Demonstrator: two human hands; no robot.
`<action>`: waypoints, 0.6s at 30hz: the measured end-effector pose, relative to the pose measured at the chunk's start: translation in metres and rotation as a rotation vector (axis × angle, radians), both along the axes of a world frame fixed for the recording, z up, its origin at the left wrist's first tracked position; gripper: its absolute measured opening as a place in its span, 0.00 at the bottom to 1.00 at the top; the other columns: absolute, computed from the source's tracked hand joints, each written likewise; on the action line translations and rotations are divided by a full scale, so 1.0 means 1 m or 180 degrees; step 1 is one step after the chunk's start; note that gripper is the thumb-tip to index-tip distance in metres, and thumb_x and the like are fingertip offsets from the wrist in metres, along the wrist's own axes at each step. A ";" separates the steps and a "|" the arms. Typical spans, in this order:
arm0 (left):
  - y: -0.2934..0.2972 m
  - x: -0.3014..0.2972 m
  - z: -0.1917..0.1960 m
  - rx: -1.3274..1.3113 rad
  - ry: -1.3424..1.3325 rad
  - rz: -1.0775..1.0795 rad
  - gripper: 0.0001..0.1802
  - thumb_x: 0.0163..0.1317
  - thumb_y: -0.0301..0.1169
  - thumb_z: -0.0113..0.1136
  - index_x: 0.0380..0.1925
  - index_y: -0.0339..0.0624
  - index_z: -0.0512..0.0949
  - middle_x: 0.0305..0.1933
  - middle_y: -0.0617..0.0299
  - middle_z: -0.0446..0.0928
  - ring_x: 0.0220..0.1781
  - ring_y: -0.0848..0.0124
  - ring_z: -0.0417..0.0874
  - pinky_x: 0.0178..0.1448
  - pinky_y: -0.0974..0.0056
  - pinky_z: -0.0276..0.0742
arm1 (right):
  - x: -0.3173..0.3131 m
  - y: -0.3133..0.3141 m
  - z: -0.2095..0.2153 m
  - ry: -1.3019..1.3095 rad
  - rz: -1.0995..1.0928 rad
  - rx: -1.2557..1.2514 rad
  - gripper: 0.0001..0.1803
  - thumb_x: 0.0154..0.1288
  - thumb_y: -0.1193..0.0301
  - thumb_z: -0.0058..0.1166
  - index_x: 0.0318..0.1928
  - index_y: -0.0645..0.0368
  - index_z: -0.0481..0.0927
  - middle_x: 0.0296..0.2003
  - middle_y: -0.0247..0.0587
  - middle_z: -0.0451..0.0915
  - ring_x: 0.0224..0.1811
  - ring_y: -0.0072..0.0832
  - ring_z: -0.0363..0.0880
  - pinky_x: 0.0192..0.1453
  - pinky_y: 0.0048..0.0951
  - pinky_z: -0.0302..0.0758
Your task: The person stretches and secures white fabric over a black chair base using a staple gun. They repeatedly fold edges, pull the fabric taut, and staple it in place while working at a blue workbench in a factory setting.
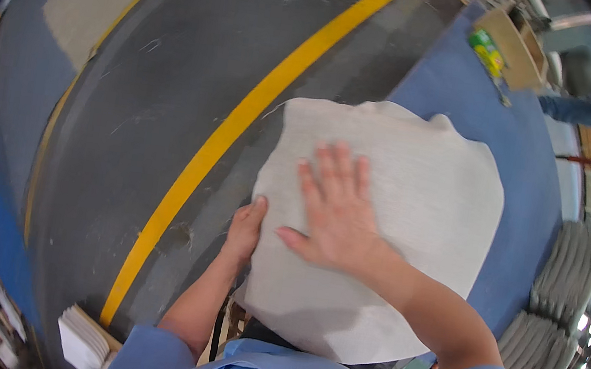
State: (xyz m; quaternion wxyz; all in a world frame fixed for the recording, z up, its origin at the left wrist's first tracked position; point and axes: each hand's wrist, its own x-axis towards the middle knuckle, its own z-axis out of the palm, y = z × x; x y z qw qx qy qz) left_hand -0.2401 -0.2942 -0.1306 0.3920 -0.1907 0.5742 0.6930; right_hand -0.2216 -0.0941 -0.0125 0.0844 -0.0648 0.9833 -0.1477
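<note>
A large off-white padded piece with a fabric-like surface (413, 200) lies in front of me, partly over a blue tabletop (531, 178). Its outline is rounded, and the far edge is wavy. My right hand (336, 216) rests over its upper left part, palm down with fingers spread and slightly blurred. At its left edge my left hand (246, 230) grips the piece, thumb on top and the other fingers mostly hidden beneath.
A wooden box (512, 45) and a green-yellow packet (486, 53) stand on the table's far end. Stacked grey cushion-like pieces (567, 273) are at right. White panels (84, 343) are stacked low left. A yellow line (244, 122) crosses the grey floor. Another person's sleeved arm (577, 111) shows far right.
</note>
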 end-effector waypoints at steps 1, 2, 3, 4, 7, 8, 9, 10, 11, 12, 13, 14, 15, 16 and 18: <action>-0.002 -0.001 0.005 0.0094 -0.0113 0.0177 0.28 0.82 0.52 0.54 0.52 0.34 0.86 0.49 0.60 0.87 0.48 0.73 0.85 0.56 0.65 0.80 | -0.006 -0.006 -0.002 -0.0092 0.0015 0.0099 0.51 0.67 0.38 0.56 0.76 0.67 0.69 0.80 0.69 0.55 0.86 0.67 0.42 0.85 0.72 0.35; -0.003 0.000 0.002 0.0010 0.0035 0.0102 0.27 0.82 0.51 0.54 0.51 0.35 0.86 0.46 0.60 0.87 0.46 0.72 0.85 0.54 0.65 0.81 | -0.011 -0.010 -0.003 -0.0184 0.0028 0.0194 0.48 0.68 0.40 0.55 0.75 0.66 0.71 0.80 0.67 0.57 0.86 0.66 0.43 0.85 0.71 0.35; -0.006 0.002 -0.003 0.0037 -0.0014 0.0048 0.27 0.82 0.51 0.54 0.51 0.35 0.86 0.46 0.60 0.87 0.46 0.72 0.85 0.53 0.65 0.81 | -0.016 -0.012 -0.003 -0.0263 0.0119 0.0266 0.46 0.69 0.41 0.54 0.74 0.65 0.73 0.79 0.65 0.59 0.86 0.64 0.44 0.85 0.70 0.35; -0.010 0.003 -0.011 0.0060 -0.0053 -0.0015 0.27 0.82 0.51 0.55 0.51 0.36 0.86 0.46 0.61 0.87 0.45 0.72 0.85 0.52 0.65 0.81 | -0.021 -0.017 -0.003 -0.0390 0.0127 0.0370 0.43 0.69 0.42 0.53 0.73 0.63 0.75 0.79 0.63 0.61 0.85 0.62 0.46 0.86 0.69 0.35; -0.011 0.007 -0.026 -0.0086 0.0091 -0.0059 0.25 0.81 0.50 0.56 0.51 0.36 0.86 0.45 0.61 0.87 0.44 0.73 0.85 0.51 0.65 0.81 | -0.028 -0.027 -0.008 -0.0562 0.0137 0.0506 0.38 0.70 0.45 0.52 0.70 0.57 0.80 0.78 0.56 0.66 0.85 0.57 0.50 0.86 0.67 0.36; -0.013 0.009 -0.025 -0.0190 0.0185 -0.0036 0.25 0.81 0.50 0.57 0.51 0.36 0.86 0.45 0.61 0.87 0.43 0.73 0.85 0.50 0.66 0.81 | -0.026 -0.025 -0.010 -0.0492 0.0096 0.0455 0.37 0.70 0.45 0.52 0.69 0.56 0.81 0.78 0.54 0.66 0.85 0.55 0.50 0.86 0.67 0.36; -0.013 0.009 -0.017 -0.0179 0.0148 -0.0100 0.25 0.81 0.50 0.57 0.52 0.37 0.86 0.45 0.62 0.87 0.43 0.73 0.85 0.50 0.66 0.81 | -0.024 -0.025 -0.012 -0.0417 0.0064 0.0389 0.36 0.70 0.45 0.52 0.69 0.55 0.82 0.78 0.52 0.67 0.85 0.54 0.51 0.86 0.67 0.37; -0.012 0.006 -0.009 -0.0175 0.0116 -0.0156 0.25 0.81 0.49 0.57 0.52 0.37 0.86 0.45 0.62 0.87 0.43 0.73 0.85 0.50 0.66 0.81 | -0.023 -0.024 -0.010 -0.0358 0.0079 0.0400 0.36 0.71 0.45 0.50 0.69 0.54 0.81 0.78 0.52 0.67 0.85 0.54 0.51 0.86 0.66 0.36; -0.015 0.001 0.000 -0.0170 0.0075 -0.0209 0.24 0.81 0.49 0.57 0.52 0.37 0.86 0.45 0.63 0.87 0.43 0.74 0.85 0.50 0.66 0.81 | -0.022 -0.022 -0.009 -0.0306 0.0097 0.0411 0.35 0.72 0.45 0.49 0.70 0.53 0.81 0.78 0.52 0.67 0.85 0.53 0.51 0.87 0.66 0.35; -0.024 -0.007 0.006 0.0059 -0.0126 -0.0249 0.25 0.80 0.51 0.60 0.55 0.38 0.85 0.47 0.63 0.88 0.43 0.72 0.86 0.50 0.65 0.81 | -0.021 -0.021 -0.006 -0.0257 0.0101 0.0423 0.35 0.73 0.46 0.47 0.71 0.53 0.80 0.78 0.51 0.67 0.85 0.53 0.51 0.87 0.65 0.34; -0.030 -0.015 0.014 0.0122 -0.0233 -0.0339 0.26 0.79 0.51 0.61 0.57 0.39 0.84 0.48 0.62 0.88 0.44 0.71 0.87 0.50 0.65 0.81 | -0.020 -0.021 -0.005 -0.0207 0.0107 0.0431 0.35 0.73 0.46 0.48 0.71 0.52 0.80 0.78 0.51 0.67 0.85 0.53 0.51 0.87 0.65 0.35; -0.039 -0.023 0.022 0.0186 -0.0345 -0.0434 0.27 0.77 0.52 0.62 0.58 0.39 0.84 0.49 0.62 0.88 0.46 0.71 0.87 0.50 0.64 0.82 | -0.019 -0.021 -0.004 -0.0162 0.0106 0.0439 0.34 0.72 0.46 0.48 0.70 0.51 0.81 0.78 0.50 0.67 0.85 0.52 0.51 0.87 0.65 0.35; -0.046 -0.031 0.030 0.0253 -0.0459 -0.0533 0.28 0.76 0.53 0.63 0.59 0.40 0.83 0.50 0.62 0.88 0.47 0.70 0.88 0.50 0.63 0.82 | -0.019 -0.021 -0.003 -0.0118 0.0099 0.0449 0.34 0.72 0.46 0.49 0.70 0.51 0.81 0.77 0.50 0.67 0.85 0.52 0.52 0.87 0.65 0.36; -0.057 -0.038 0.031 0.0379 -0.0641 -0.0711 0.32 0.72 0.52 0.69 0.64 0.39 0.79 0.56 0.59 0.86 0.54 0.67 0.88 0.54 0.59 0.84 | -0.019 -0.023 -0.002 -0.0072 0.0127 0.0435 0.34 0.72 0.47 0.49 0.70 0.50 0.81 0.77 0.49 0.68 0.85 0.52 0.52 0.87 0.65 0.36; -0.061 -0.041 0.036 0.0530 -0.0813 -0.0929 0.31 0.74 0.51 0.67 0.64 0.38 0.79 0.56 0.59 0.87 0.54 0.67 0.89 0.55 0.59 0.86 | -0.018 -0.024 -0.002 0.0004 0.0132 0.0419 0.33 0.71 0.47 0.50 0.69 0.50 0.81 0.77 0.49 0.68 0.84 0.52 0.53 0.87 0.65 0.37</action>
